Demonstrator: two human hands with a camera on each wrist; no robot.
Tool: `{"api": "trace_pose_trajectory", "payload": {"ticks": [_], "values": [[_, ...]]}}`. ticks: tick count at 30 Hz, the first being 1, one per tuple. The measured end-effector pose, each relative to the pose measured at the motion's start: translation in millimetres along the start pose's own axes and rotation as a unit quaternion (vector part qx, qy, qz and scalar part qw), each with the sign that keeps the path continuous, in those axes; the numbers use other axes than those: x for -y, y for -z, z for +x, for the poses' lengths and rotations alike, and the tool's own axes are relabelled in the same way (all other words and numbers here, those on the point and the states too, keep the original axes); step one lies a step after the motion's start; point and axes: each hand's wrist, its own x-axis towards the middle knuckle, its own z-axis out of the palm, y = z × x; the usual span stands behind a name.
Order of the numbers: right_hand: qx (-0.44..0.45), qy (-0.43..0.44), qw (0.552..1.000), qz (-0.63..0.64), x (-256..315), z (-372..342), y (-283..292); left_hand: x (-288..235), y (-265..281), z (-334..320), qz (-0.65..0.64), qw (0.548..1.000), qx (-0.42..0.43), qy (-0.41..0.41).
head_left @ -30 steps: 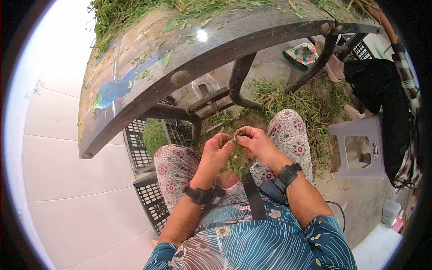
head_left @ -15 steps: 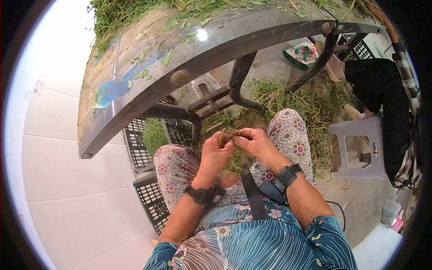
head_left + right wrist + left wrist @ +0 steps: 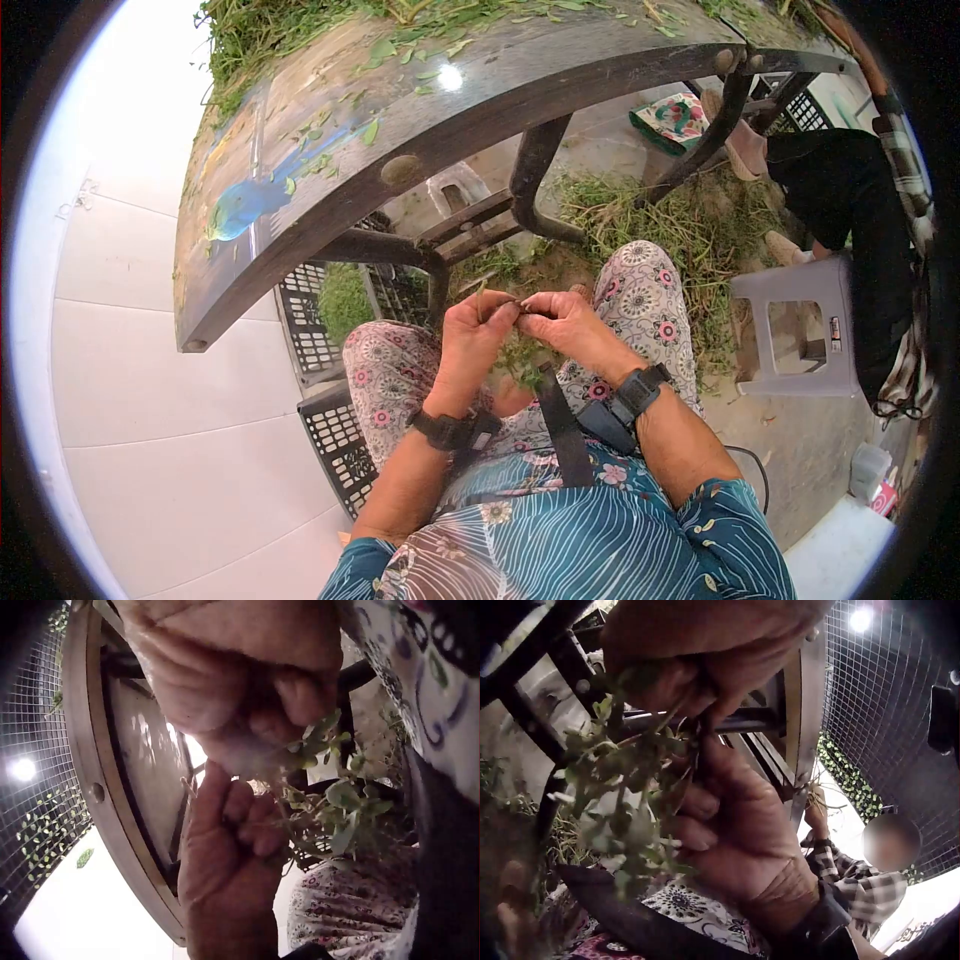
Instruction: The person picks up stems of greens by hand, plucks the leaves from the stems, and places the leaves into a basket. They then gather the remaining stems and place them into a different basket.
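Above the lap, my left hand (image 3: 472, 327) and right hand (image 3: 568, 325) meet thumb to thumb in the head view. A small bunch of leafy green sprigs (image 3: 520, 362) hangs below the fingers. In the left wrist view the sprigs (image 3: 630, 787) have small rounded leaves on thin stems. My left hand (image 3: 705, 645) fills the top there, and the right hand (image 3: 742, 825) is below it; both pinch the stems. The right wrist view has the leaves (image 3: 345, 806) beside the curled fingers, my right hand (image 3: 232, 667) above and left hand (image 3: 232, 855) below.
A dark-edged table (image 3: 400, 170), strewn with loose leaves, curves ahead over metal legs (image 3: 535, 175). Cut greens (image 3: 670, 240) are heaped on the floor. Black crates (image 3: 340, 450) stand at left, a grey stool (image 3: 795, 325) at right. Another person (image 3: 862, 885) sits nearby.
My hands have shifted slightly, and the fingertips have closed together on the stems. The left fingers have turned a little inward; the leaves still hang below.
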Motion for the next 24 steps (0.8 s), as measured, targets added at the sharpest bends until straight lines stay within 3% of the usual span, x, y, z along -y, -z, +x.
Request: {"api": "trace_pose_trajectory", "payload": {"ticks": [5,9,15,24], "values": [[0.003,-0.001,1.000,-0.022,0.5,0.4,-1.7,1.2,2.2,-0.3,0.065,0.997,-0.019,-0.045],[0.014,-0.016,0.997,-0.078,11.7,-3.3,0.8,1.3,1.7,-0.3,0.064,0.998,-0.014,-0.027],[0.001,0.005,0.999,-0.042,-2.1,0.4,-0.4,0.4,4.0,1.4,0.091,0.996,0.004,-0.009],[-0.014,0.088,0.982,-0.166,-9.4,4.4,-0.4,-2.0,2.5,-0.7,0.180,0.983,0.002,-0.037]]}}
